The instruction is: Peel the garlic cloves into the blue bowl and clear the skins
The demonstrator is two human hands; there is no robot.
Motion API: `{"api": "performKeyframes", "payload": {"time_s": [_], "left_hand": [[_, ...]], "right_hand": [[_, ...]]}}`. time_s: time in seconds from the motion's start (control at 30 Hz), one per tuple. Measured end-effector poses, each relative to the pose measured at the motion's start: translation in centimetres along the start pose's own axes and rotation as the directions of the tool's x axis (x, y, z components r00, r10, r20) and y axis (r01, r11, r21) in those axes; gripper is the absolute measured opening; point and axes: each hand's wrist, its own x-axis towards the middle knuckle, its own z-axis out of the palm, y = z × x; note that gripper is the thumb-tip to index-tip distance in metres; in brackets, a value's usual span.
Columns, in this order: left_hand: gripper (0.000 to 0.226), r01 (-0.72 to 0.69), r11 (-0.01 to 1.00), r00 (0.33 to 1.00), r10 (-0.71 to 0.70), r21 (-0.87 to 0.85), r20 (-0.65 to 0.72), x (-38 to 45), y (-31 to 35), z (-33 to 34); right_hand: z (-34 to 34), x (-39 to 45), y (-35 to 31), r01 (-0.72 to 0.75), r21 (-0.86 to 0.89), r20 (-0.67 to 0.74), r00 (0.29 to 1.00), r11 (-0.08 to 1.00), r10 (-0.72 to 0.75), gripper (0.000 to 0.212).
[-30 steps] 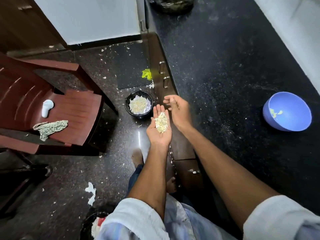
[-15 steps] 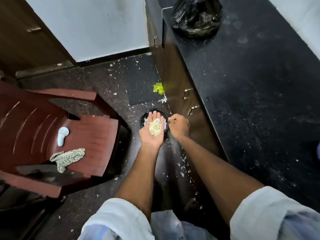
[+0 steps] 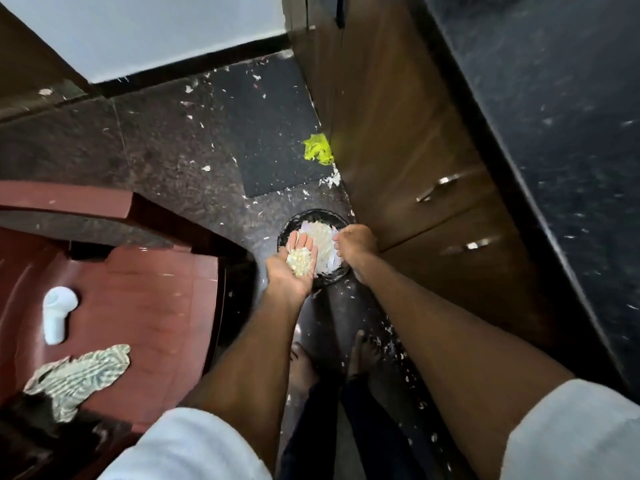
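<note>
My left hand (image 3: 292,268) is palm up and cupped, holding a small heap of pale garlic skins (image 3: 300,260). It hovers over the near left rim of a black bin (image 3: 313,216) on the floor, which is lined in black and partly filled with more skins. My right hand (image 3: 355,244) is closed into a loose fist just above the bin's right side; whether it holds anything is hidden. The blue bowl is out of view.
Brown cabinet drawers (image 3: 440,188) and a black stone counter (image 3: 554,133) stand at the right. A red-brown chair (image 3: 145,306) at left carries a white object (image 3: 57,317) and a striped cloth (image 3: 79,379). Skin flakes and a yellow-green scrap (image 3: 318,148) litter the floor.
Both hands have dropped from counter height down to the bin on the floor. The view has swung left and down, so the blue bowl has left the frame.
</note>
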Motion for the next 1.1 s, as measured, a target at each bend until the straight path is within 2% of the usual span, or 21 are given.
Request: {"api": "performKeyframes", "payload": {"time_s": [0.07, 0.13, 0.2, 0.3, 0.47, 0.53, 0.57, 0.6, 0.63, 0.7, 0.73, 0.77, 0.87, 0.93, 1.0, 1.03, 1.1], "left_hand": [[0.047, -0.014, 0.997, 0.999, 0.017, 0.079, -0.034, 3.8, -0.2, 0.1], [0.049, -0.009, 0.991, 0.997, 0.02, 0.135, -0.074, 8.0, -0.7, 0.5], [0.048, -0.003, 0.988, 0.992, 0.021, 0.152, -0.122, 11.8, -1.2, 0.5], [0.04, -0.001, 0.955, 0.98, 0.059, 0.296, -0.189, 15.9, -1.6, 0.4], [0.033, -0.034, 0.856, 0.977, 0.137, 0.515, -0.164, 20.3, -1.8, -0.7], [0.027, -0.077, 0.811, 0.972, 0.19, 0.581, -0.137, 21.8, -1.9, -1.3], [0.027, -0.105, 0.778, 0.966, 0.227, 0.62, -0.121, 22.4, -1.9, -1.6], [0.026, -0.142, 0.732, 0.953, 0.282, 0.666, -0.107, 22.7, -1.9, -1.8], [0.026, -0.179, 0.638, 0.93, 0.357, 0.749, -0.082, 22.7, -1.8, -2.0], [0.028, -0.22, 0.363, 0.879, 0.476, 0.905, 0.022, 22.3, -1.7, -2.3], [0.031, -0.222, 0.253, 0.878, 0.472, 0.942, 0.081, 21.8, -1.6, -2.4], [0.035, -0.21, 0.184, 0.896, 0.429, 0.96, 0.114, 21.1, -1.5, -2.4], [0.015, -0.234, 0.137, 0.909, 0.382, 0.962, 0.167, 18.2, -1.0, -1.6], [0.027, -0.292, 0.114, 0.903, 0.361, 0.95, 0.234, 15.5, -0.5, -0.9], [0.038, -0.316, -0.022, 0.887, 0.347, 0.948, 0.304, 11.8, 0.1, -0.2], [0.036, -0.315, -0.08, 0.88, 0.35, 0.946, 0.322, 10.2, 0.4, 0.2], [0.031, -0.301, -0.155, 0.891, 0.306, 0.941, 0.335, 5.3, 1.4, 1.1]], "right_hand": [[1.2, 1.3, -0.3, -0.013, 0.011, 0.01, 1.0, 1.0, 0.013, 0.036], [2.7, 3.6, -0.1, -0.01, 0.022, -0.04, 0.999, 1.0, 0.011, 0.024], [4.1, 5.9, 0.8, -0.012, 0.028, -0.08, 0.997, 1.0, 0.014, 0.02], [5.9, 10.2, 2.7, -0.021, 0.006, -0.09, 0.996, 1.0, 0.022, 0.018], [6.9, 15.0, 4.5, -0.052, -0.06, -0.085, 0.995, 0.997, 0.047, 0.016], [6.6, 14.0, 3.6, -0.057, -0.041, -0.129, 0.99, 0.998, 0.051, 0.005], [6.6, 13.5, 3.4, -0.048, -0.041, -0.179, 0.983, 0.998, 0.04, 0.012], [6.4, 13.3, 3.3, -0.024, -0.075, -0.214, 0.977, 0.997, 0.008, 0.021], [6.4, 13.1, 3.4, 0.009, -0.116, -0.211, 0.977, 0.993, -0.033, 0.025], [6.1, 12.8, 3.7, 0.064, -0.197, -0.167, 0.981, 0.978, -0.098, 0.013], [6.2, 12.8, 3.9, 0.082, -0.213, -0.16, 0.98, 0.974, -0.117, 0.013], [5.9, 12.3, 3.8, 0.083, -0.206, -0.178, 0.977, 0.975, -0.121, 0.016], [4.5, 9.8, 2.6, 0.092, -0.217, -0.27, 0.951, 0.972, -0.15, 0.009], [2.8, 7.0, 1.4, 0.118, -0.261, -0.224, 0.958, 0.958, -0.179, 0.018], [0.9, 3.6, 0.0, 0.114, -0.271, -0.204, 0.964, 0.956, -0.172, 0.015], [0.3, 2.1, -0.9, 0.103, -0.267, -0.205, 0.965, 0.958, -0.161, 0.008], [-1.3, -1.9, -2.5, 0.096, -0.267, -0.188, 0.971, 0.959, -0.15, 0.01]]}}
